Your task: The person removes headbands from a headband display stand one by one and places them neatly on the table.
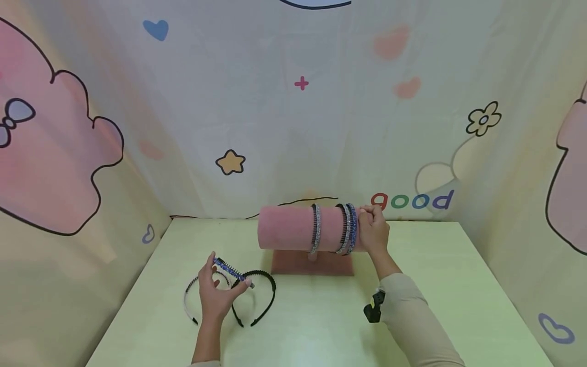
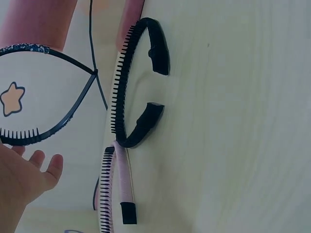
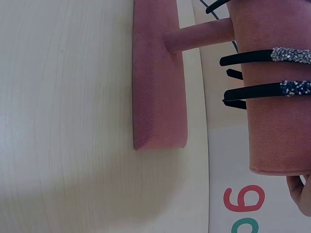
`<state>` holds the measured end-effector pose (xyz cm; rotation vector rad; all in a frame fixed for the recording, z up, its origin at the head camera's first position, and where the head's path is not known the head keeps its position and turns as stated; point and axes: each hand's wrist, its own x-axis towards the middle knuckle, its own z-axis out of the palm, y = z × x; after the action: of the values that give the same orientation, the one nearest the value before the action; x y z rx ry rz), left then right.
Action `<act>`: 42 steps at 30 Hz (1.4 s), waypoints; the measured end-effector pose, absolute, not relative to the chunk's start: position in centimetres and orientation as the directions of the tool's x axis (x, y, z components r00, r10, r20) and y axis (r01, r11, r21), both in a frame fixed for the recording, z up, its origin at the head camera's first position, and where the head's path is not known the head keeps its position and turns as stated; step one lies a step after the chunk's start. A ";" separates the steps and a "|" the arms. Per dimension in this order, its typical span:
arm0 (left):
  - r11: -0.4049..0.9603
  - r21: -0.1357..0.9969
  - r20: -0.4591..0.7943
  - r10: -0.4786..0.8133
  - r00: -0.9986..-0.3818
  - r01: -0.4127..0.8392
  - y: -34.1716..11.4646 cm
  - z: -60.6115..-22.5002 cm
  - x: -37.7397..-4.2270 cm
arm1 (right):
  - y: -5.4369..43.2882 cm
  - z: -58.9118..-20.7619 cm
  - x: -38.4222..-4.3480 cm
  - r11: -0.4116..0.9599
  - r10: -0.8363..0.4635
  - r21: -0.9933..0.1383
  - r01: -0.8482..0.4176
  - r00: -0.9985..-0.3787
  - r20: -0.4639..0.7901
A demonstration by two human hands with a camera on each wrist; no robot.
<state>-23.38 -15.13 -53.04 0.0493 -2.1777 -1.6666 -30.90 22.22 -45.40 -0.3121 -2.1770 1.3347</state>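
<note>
My left hand (image 1: 214, 298) pinches a blue glittery headband (image 1: 228, 268) with black comb teeth, thumb at one side and fingers at the other. In the left wrist view, the headband's dark band (image 2: 60, 127) arches over the fingers (image 2: 36, 162). A pink padded roll (image 1: 286, 228) lies level on a post above its pink base (image 1: 282, 263). At the roll's right end, my right hand (image 1: 373, 229) grips it with bent fingers. Silver (image 1: 316, 229) and blue (image 1: 352, 229) glitter headbands sit around the roll, the blue one nearest the right hand.
On the table (image 1: 426, 285), left of the stand, lie a black toothed headband (image 1: 274, 290) and a pale pink headband (image 1: 186, 298), close together. Behind the table hangs a printed curtain (image 1: 275, 102). A small black device (image 1: 375, 307) sits at the right sleeve.
</note>
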 end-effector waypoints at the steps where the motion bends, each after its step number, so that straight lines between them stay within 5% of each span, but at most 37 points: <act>1: 0.288 0.936 0.284 -0.270 -0.920 0.205 -15.2 -53.1 -23.3 | 22.2 -45.4 -30.9 0.475 0.469 -0.875 -0.091 -0.815 0.340; 25: 0.301 0.930 0.320 -0.374 -0.870 0.213 -17.1 -53.4 -22.5 | 22.4 -45.4 -30.7 0.474 0.471 -0.875 -0.103 -0.810 0.350; 42: 0.340 0.934 0.270 -0.464 -0.844 0.112 -19.3 -54.0 -21.7 | 22.2 -45.5 -30.9 0.467 0.467 -0.878 -0.104 -0.814 0.345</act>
<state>-21.75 -19.29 -54.03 0.3068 -2.1108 -1.5293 -30.87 22.22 -45.47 -0.3006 -2.1633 1.3490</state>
